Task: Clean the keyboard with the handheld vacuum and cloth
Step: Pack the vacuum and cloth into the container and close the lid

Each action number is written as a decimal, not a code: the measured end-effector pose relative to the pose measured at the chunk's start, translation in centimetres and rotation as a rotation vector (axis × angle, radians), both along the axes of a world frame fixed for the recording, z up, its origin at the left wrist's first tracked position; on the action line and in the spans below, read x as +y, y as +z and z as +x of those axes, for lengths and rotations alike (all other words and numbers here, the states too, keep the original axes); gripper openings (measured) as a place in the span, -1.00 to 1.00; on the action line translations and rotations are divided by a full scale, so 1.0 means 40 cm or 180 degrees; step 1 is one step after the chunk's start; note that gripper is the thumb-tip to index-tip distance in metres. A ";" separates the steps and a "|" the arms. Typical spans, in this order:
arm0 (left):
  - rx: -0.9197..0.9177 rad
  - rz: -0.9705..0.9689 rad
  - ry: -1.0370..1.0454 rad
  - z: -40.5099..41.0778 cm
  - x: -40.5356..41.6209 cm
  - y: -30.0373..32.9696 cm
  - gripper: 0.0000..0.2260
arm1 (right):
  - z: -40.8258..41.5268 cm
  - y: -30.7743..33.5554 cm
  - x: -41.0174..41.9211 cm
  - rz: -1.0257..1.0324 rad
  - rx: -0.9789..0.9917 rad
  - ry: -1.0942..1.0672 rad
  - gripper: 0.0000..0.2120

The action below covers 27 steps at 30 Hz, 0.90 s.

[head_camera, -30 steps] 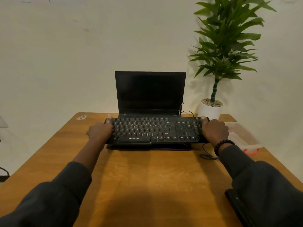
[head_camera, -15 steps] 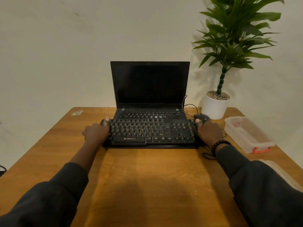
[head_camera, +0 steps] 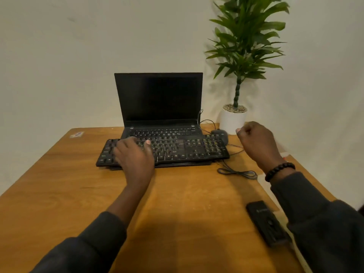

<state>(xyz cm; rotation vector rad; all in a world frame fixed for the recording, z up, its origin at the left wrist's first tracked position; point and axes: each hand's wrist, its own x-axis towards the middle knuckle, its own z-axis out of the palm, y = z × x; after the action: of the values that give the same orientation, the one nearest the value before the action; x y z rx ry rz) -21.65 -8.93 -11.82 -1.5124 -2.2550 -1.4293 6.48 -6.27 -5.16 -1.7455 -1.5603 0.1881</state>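
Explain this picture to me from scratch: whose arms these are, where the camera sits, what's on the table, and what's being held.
The camera sits on a person's head, looking forward and down, so the arms are that person's own. On the wooden table a black keyboard lies in front of an open laptop, with a mouse and its cable to the right, a potted plant behind, and a black device nearer the person. The left hand rests on the keyboard. The right hand hovers, loosely curled, holding nothing. No cloth shows.
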 end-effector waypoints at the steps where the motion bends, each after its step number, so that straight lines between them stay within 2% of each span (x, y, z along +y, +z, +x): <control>1: 0.0042 0.0160 -0.0256 0.043 -0.019 -0.003 -0.75 | 0.019 0.013 -0.038 0.0132 0.0029 0.0048 -0.82; 3: 0.0040 0.0284 -0.0945 0.133 -0.057 -0.011 -0.95 | 0.062 0.025 -0.110 0.0200 0.0130 0.0156 -0.82; 6: -0.0100 0.0173 -0.2022 0.282 -0.122 -0.017 -0.88 | 0.138 0.022 -0.211 -0.0123 0.0233 0.0276 -0.81; 10: -0.0281 -0.0243 -0.2827 0.469 -0.210 -0.024 -0.94 | 0.253 -0.014 -0.325 -0.0585 0.0247 0.0176 -0.77; 13: 0.0056 -0.0352 -0.3114 0.565 -0.245 -0.050 -0.89 | 0.342 -0.070 -0.371 -0.1038 -0.0107 -0.0244 -0.75; 15: 0.0327 -0.0376 -0.3191 0.600 -0.249 -0.062 -0.83 | 0.384 -0.109 -0.388 -0.1568 -0.0424 -0.0501 -0.72; 18: 0.0578 -0.0404 -0.3191 0.629 -0.232 -0.067 -0.78 | 0.403 -0.158 -0.409 -0.2110 -0.0718 -0.0620 -0.66; 23: 0.0728 -0.0548 -0.3183 0.654 -0.215 -0.064 -0.74 | 0.403 -0.185 -0.419 -0.1952 -0.0502 -0.0597 -0.71; 27: 0.0493 -0.0629 -0.3500 0.650 -0.211 -0.031 -0.67 | 0.391 -0.134 -0.445 -0.1618 0.0349 0.0174 -0.90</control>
<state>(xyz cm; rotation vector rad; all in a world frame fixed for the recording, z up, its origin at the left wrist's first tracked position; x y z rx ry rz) 4.35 -17.36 -13.07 -3.0354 -1.4693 -1.1158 22.10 -24.08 -10.52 -2.0302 -1.5694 0.7503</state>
